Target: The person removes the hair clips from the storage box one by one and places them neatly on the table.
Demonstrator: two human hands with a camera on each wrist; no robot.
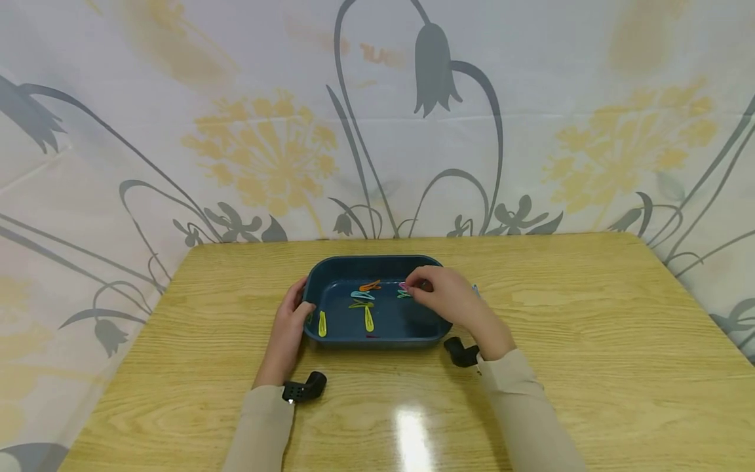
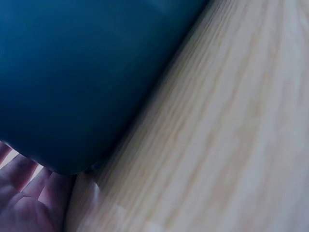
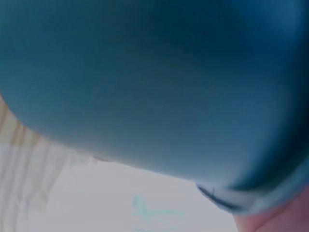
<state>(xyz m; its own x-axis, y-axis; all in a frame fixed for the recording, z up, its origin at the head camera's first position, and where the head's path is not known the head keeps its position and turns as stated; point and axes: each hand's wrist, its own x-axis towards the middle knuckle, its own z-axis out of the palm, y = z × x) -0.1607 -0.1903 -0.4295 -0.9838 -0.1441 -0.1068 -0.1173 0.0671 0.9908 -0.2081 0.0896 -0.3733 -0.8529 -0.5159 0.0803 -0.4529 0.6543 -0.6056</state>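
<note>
A dark blue tray (image 1: 377, 343) with rounded corners stands on the table and holds several snap hair clips. My left hand (image 1: 292, 318) grips its left end, thumb over the rim and fingers outside. Over the right part of the tray, my right hand (image 1: 451, 295) pinches a small purple hair clip (image 1: 404, 286) between thumb and fingertips. Just under it lies a mint green clip (image 1: 403, 294). Further left are an orange clip (image 1: 370, 286), a light blue clip (image 1: 362, 295), an olive clip (image 1: 361, 305) and two yellow clips, one in the middle (image 1: 369, 319), one at left (image 1: 322, 324).
A blue clip (image 1: 475, 289) shows on the table beyond the right hand, partly hidden by it. The wooden table (image 1: 590, 328) ends at a flower-patterned cloth (image 1: 377, 131) behind. A dark red bit (image 1: 372, 337) peeks out at the tray's near wall.
</note>
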